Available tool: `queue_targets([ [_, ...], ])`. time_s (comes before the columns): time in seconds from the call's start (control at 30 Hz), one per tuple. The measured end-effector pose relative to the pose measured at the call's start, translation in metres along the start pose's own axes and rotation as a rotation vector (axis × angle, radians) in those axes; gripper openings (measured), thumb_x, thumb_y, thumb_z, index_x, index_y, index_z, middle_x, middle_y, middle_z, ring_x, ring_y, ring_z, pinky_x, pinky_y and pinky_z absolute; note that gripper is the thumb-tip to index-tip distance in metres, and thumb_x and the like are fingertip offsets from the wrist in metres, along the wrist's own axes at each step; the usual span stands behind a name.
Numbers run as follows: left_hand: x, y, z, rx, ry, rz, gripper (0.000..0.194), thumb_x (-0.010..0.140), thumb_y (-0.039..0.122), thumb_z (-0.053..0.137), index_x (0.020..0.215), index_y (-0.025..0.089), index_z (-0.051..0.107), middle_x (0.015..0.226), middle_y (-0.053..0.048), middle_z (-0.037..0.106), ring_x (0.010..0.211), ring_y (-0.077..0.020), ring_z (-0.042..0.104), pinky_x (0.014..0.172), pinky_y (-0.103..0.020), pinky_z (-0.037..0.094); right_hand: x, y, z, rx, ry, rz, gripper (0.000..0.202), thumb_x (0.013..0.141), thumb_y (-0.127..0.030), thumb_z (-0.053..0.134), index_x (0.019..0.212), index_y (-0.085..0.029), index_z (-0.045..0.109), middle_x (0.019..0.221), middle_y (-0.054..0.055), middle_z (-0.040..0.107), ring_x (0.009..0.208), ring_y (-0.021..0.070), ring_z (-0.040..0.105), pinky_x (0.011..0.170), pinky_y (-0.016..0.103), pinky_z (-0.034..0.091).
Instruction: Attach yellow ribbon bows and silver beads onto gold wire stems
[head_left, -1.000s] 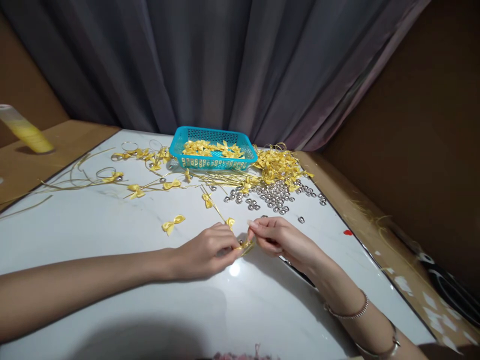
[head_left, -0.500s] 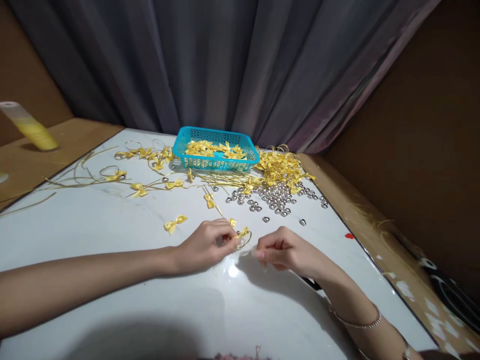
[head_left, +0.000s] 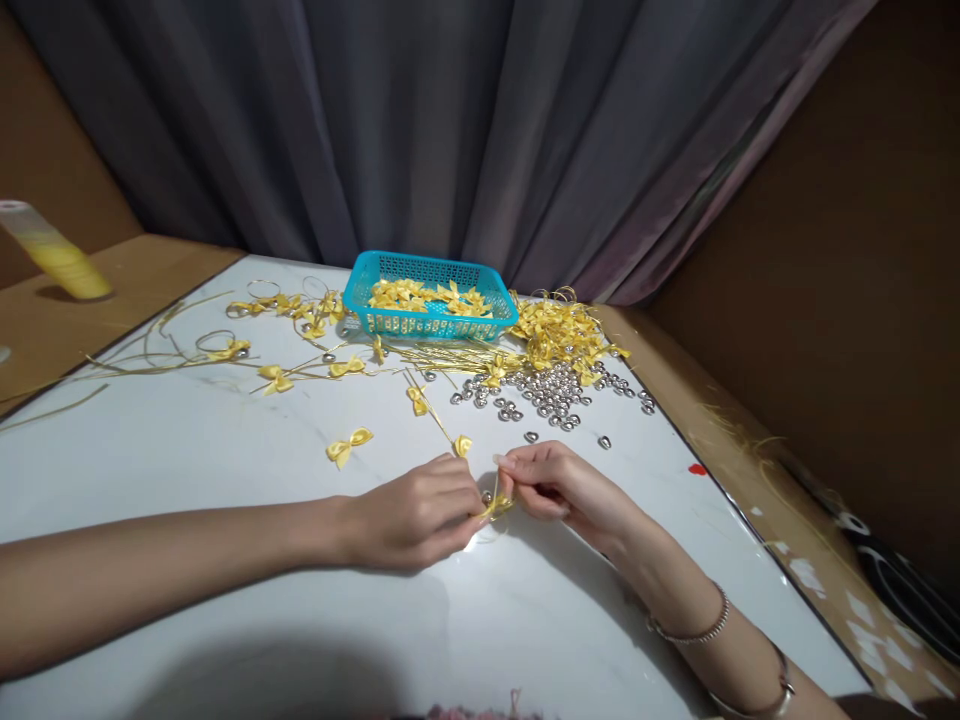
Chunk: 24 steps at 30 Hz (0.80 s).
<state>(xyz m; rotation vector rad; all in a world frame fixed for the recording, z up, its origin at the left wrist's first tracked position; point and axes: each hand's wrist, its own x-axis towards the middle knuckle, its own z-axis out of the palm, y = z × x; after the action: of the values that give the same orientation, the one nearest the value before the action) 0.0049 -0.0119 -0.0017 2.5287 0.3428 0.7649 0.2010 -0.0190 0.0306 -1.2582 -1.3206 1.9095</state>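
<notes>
Near the middle of the white table, my left hand (head_left: 427,512) is closed, its fingertips pinching a small yellow bow (head_left: 496,507) with a thin cord loop and a silver bead beside it. Just right of the bow, my right hand (head_left: 544,482) pinches a thin cord (head_left: 496,482) between thumb and index finger, drawn upward from the bow. Its other fingers are curled. Beyond the hands, a yellow bow (head_left: 463,446) lies at the end of gold cords, and another bow (head_left: 349,447) rests to the left.
A blue basket (head_left: 433,326) of yellow bows stands at the back. Silver beads (head_left: 556,392) and a pile of corded bows (head_left: 561,335) lie right of it. Bows and long cords spread leftward. A yellow-filled tube (head_left: 61,262) is far left; black scissors (head_left: 900,590) lie at the right edge.
My left hand has moved slightly down and turned its back upward, lowering the bow. My right hand has risen a little and moved closer to the bow, with the cord now upright.
</notes>
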Motion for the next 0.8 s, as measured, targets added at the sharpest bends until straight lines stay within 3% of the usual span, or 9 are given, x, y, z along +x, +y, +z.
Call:
queue_targets([
  [0.2, 0.000, -0.004, 0.002, -0.140, 0.214, -0.101, 0.018, 0.088, 0.013, 0.046, 0.074, 0.012, 0.057, 0.066, -0.005, 0.058, 0.065, -0.0138, 0.048, 0.067, -0.029, 0.042, -0.009, -0.008, -0.014, -0.125, 0.035, 0.006, 0.029, 0.078, -0.034, 0.055, 0.058, -0.014, 0.055, 0.035, -0.011, 0.023, 0.037, 0.0046, 0.011, 0.042, 0.025, 0.007],
  [0.27, 0.001, -0.005, 0.002, -0.190, 0.273, -0.218, 0.019, 0.087, 0.017, 0.048, 0.071, 0.013, 0.058, 0.065, -0.004, 0.056, 0.063, -0.0133, 0.048, 0.063, -0.027, 0.041, -0.013, -0.011, -0.015, -0.278, -0.011, -0.004, 0.029, 0.079, -0.034, 0.054, 0.059, -0.013, 0.058, 0.038, -0.010, 0.023, 0.038, 0.0053, 0.014, 0.042, 0.024, 0.009],
  [0.37, 0.002, -0.004, 0.000, -0.292, 0.277, -0.432, 0.021, 0.087, 0.023, 0.050, 0.070, 0.014, 0.060, 0.068, -0.003, 0.057, 0.065, -0.0130, 0.051, 0.062, -0.026, 0.041, -0.019, -0.010, -0.004, -0.681, -0.045, -0.077, 0.027, 0.082, -0.027, 0.048, 0.061, -0.014, 0.059, 0.044, -0.005, 0.035, 0.042, 0.0073, 0.026, 0.045, 0.024, 0.018],
  [0.47, 0.003, -0.002, -0.001, -0.388, 0.250, -0.567, 0.022, 0.086, 0.027, 0.051, 0.071, 0.014, 0.062, 0.071, -0.003, 0.060, 0.067, -0.0135, 0.053, 0.063, -0.025, 0.041, -0.022, 0.000, 0.016, -1.150, 0.082, -0.234, 0.028, 0.082, -0.019, 0.044, 0.056, -0.015, 0.054, 0.044, -0.003, 0.037, 0.044, 0.0082, 0.023, 0.048, 0.026, 0.017],
  [0.53, 0.004, 0.000, -0.001, -0.418, 0.264, -0.628, 0.022, 0.085, 0.028, 0.051, 0.072, 0.014, 0.062, 0.072, -0.003, 0.061, 0.068, -0.0139, 0.053, 0.064, -0.025, 0.041, -0.022, 0.009, 0.029, -1.316, 0.172, -0.291, 0.026, 0.084, -0.018, 0.042, 0.061, -0.016, 0.054, 0.044, -0.002, 0.041, 0.042, 0.0085, 0.021, 0.047, 0.027, 0.014],
  [0.67, 0.006, -0.001, -0.001, -0.410, 0.297, -0.699, 0.024, 0.084, 0.029, 0.052, 0.069, 0.014, 0.062, 0.070, -0.002, 0.061, 0.067, -0.0138, 0.053, 0.063, -0.025, 0.041, -0.016, 0.025, 0.039, -1.501, 0.289, -0.425, 0.023, 0.086, -0.017, 0.035, 0.081, -0.012, 0.057, 0.048, 0.004, 0.055, 0.037, 0.0117, 0.032, 0.044, 0.028, 0.011],
  [0.8, 0.007, -0.002, 0.000, -0.384, 0.307, -0.707, 0.024, 0.084, 0.030, 0.052, 0.070, 0.014, 0.064, 0.070, -0.002, 0.062, 0.066, -0.0134, 0.053, 0.061, -0.024, 0.040, -0.009, 0.033, 0.038, -1.599, 0.403, -0.514, 0.029, 0.093, -0.024, 0.029, 0.089, -0.010, 0.054, 0.046, 0.006, 0.057, 0.034, 0.0135, 0.039, 0.041, 0.028, 0.010],
])
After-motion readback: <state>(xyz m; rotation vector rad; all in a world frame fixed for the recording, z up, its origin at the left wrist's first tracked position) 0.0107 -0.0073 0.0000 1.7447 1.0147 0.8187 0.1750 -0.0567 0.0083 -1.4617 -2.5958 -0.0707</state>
